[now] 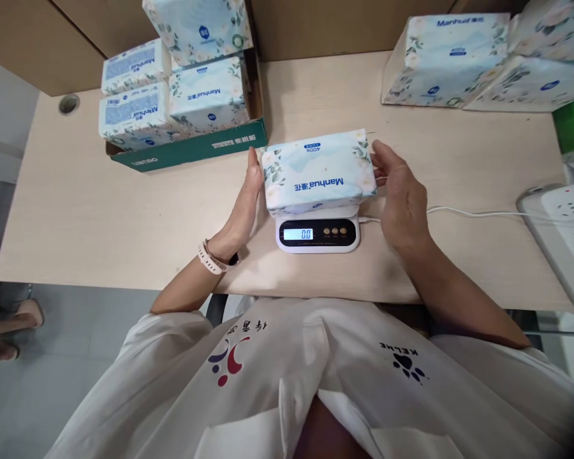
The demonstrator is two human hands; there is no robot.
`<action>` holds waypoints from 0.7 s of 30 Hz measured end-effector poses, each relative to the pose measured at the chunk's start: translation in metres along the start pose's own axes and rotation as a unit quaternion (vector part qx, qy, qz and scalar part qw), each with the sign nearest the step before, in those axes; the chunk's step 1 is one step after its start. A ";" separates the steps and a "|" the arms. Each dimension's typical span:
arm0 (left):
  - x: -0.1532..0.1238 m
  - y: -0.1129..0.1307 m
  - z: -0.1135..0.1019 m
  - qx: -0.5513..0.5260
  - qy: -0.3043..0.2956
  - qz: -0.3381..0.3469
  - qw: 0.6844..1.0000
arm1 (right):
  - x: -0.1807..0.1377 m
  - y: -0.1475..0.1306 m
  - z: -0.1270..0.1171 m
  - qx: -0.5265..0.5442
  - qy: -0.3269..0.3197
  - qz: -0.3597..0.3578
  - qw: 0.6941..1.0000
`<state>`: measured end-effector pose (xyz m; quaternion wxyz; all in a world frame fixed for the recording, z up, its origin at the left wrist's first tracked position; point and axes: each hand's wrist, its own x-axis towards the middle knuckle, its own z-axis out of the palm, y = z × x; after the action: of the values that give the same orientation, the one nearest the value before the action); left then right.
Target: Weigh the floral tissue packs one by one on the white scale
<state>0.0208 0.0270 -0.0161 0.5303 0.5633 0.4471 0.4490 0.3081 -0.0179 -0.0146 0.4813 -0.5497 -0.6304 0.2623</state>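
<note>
A pale blue, flower-printed pack of tissues [319, 171] is over a small white digital scale [318, 247], whose lit display reads 0.0. My left hand [243, 201] presses along the pack's left end with its palm, fingers pointing away from me. At the opposite end, the curled fingers of my right hand [402, 194] grip the pack, partly hidden behind it. The pack covers the scale's platform, so I cannot see whether it rests on it.
Several similar tissue packs [134, 115] sit in a green cardboard box [186, 152] at the back left. More packs [454, 60] are stacked at the back right. A white cable [473, 212] runs right towards a power strip [571, 210]. Another person's feet [29, 313] show at lower left.
</note>
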 end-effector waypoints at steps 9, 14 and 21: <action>0.000 -0.003 -0.007 -0.042 0.081 0.006 0.996 | 0.002 0.019 -0.008 0.027 0.119 -0.009 0.992; 0.000 -0.003 -0.001 -0.075 0.089 0.004 0.993 | 0.000 0.011 -0.007 0.050 0.091 0.015 0.994; -0.002 0.004 -0.003 -0.106 0.109 0.010 0.988 | 0.004 0.030 -0.009 0.069 0.088 0.027 0.993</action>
<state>0.0177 0.0251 -0.0124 0.5308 0.4563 0.4466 0.5573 0.3293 -0.0083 -0.0352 0.5643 -0.5530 -0.5509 0.2689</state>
